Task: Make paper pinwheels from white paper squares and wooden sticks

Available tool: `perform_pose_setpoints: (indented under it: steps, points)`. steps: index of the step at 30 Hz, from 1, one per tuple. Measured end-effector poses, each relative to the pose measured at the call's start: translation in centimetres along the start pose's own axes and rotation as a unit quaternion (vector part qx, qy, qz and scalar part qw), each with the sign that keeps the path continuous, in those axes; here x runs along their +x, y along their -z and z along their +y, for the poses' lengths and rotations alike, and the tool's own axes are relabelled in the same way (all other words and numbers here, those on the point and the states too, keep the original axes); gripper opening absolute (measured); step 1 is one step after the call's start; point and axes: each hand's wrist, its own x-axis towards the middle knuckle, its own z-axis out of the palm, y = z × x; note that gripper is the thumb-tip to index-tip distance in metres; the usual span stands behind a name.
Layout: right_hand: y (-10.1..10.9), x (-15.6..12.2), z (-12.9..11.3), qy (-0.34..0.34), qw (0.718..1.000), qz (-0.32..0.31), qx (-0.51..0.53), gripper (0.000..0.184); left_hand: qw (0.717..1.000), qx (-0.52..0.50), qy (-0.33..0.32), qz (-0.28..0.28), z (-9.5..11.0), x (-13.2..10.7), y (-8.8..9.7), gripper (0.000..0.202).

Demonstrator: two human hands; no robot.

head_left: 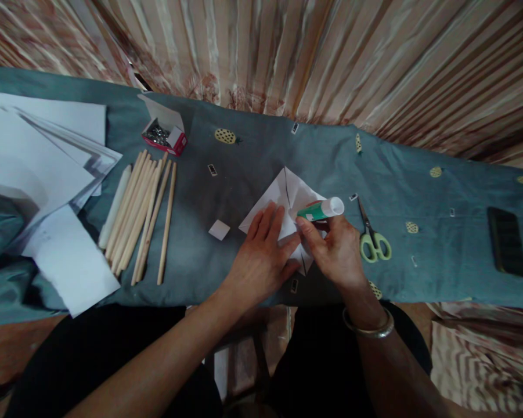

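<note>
A white folded paper lies flat on the cloth in front of me, with creases or slits running to its middle. Spread over its lower left part, my left hand presses down with fingers stretched out. My right hand grips a green and white glue stick, tilted so that its low end meets the paper near the middle. The hand hides part of the paper's right side. A small white paper square rests left of the folded paper. Scissors with light green handles lie right of my right hand.
Several wooden sticks and a whitish candle-like rod lie at the left. Beyond them stands an open box of metal pins or clips. White sheets cover the far left; a dark phone lies far right on the green tablecloth.
</note>
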Motion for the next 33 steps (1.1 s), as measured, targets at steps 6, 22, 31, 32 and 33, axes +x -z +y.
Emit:
perform_pose_setpoints:
  steps: [6, 22, 31, 32, 33]
  points:
    - [0.11, -0.01, 0.11, 0.0, 1.0, -0.005, -0.007, 0.031, 1.0, 0.013, -0.001, -0.002, 0.01, 0.0, 0.05, 0.054]
    - [0.21, -0.16, 0.43, 0.008, 1.0, -0.018, 0.024, 0.034, 1.0, 0.019, -0.001, -0.008, -0.01, -0.01, 0.0, 0.058]
    - [0.12, -0.32, 0.44, 0.023, 1.0, -0.017, 0.01, 0.031, 1.0, 0.016, 0.0, -0.006, 0.01, -0.04, -0.08, 0.055]
    - [0.1, -0.33, 0.44, 0.024, 1.0, -0.016, 0.008, 0.031, 1.0, 0.017, 0.0, -0.006, 0.02, -0.04, -0.07, 0.054]
    - [0.08, -0.33, 0.44, 0.024, 1.0, -0.017, 0.008, 0.032, 1.0, 0.017, 0.001, -0.006, 0.03, -0.03, -0.06, 0.054]
